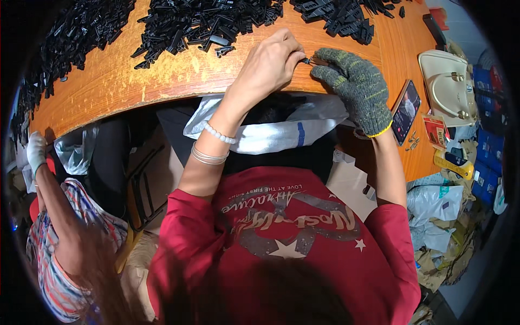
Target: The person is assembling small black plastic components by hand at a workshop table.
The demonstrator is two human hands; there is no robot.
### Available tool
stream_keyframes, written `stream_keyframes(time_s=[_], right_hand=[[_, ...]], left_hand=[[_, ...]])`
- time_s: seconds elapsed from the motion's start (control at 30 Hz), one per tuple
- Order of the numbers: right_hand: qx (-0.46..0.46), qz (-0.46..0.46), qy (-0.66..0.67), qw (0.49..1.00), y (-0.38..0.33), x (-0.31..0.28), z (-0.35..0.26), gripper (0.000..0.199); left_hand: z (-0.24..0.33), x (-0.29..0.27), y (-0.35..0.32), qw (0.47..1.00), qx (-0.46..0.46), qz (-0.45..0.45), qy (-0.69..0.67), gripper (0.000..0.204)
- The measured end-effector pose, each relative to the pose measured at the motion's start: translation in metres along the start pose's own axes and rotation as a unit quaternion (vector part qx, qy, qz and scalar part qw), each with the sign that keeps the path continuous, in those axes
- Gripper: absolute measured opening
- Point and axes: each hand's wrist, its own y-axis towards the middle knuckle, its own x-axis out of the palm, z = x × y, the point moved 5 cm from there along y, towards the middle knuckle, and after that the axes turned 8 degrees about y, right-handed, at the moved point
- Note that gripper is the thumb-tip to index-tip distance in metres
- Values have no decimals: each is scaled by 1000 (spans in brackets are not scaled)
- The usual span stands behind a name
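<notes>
My bare left hand, with a beaded bracelet and bangles on its wrist, is closed in a pinch over the table's near edge. Between its thumb and fingertips sits a small black plastic piece, its far end toward my other hand. My right hand wears a dark grey knitted glove with a yellow cuff. Its thumb and fingers close around the other side of that spot; what they grip is too small to make out. Beyond both hands lie heaps of small black plastic clips.
An open white sack hangs below the table edge at my lap. On the right lie a phone, small metal bits, a red packet and a cream handbag. A co-worker's gloved hand is at the far left.
</notes>
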Motion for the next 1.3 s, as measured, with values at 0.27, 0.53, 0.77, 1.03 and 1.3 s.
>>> stream_keyframes(time_s=[0.27,0.53,0.77,1.03,1.3], right_hand=[[-107,-38,-76,991,17,-3,-10,33],[-165,-26,-175,970,39,1,-26,14],[-161,19,-155,975,37,-5,-35,20],[-154,-73,-129,977,49,9,-15,24],[150,84,363,916,-11,-1,-8,29]], left_hand=[[-1,-2,0,1000,-10,-12,-2,12],[4,-7,-8,999,14,6,-35,11],[11,-8,-6,999,1,-40,-28,11],[5,-1,-5,1000,-20,-19,-4,15],[10,-19,-19,981,-128,-78,-122,13]])
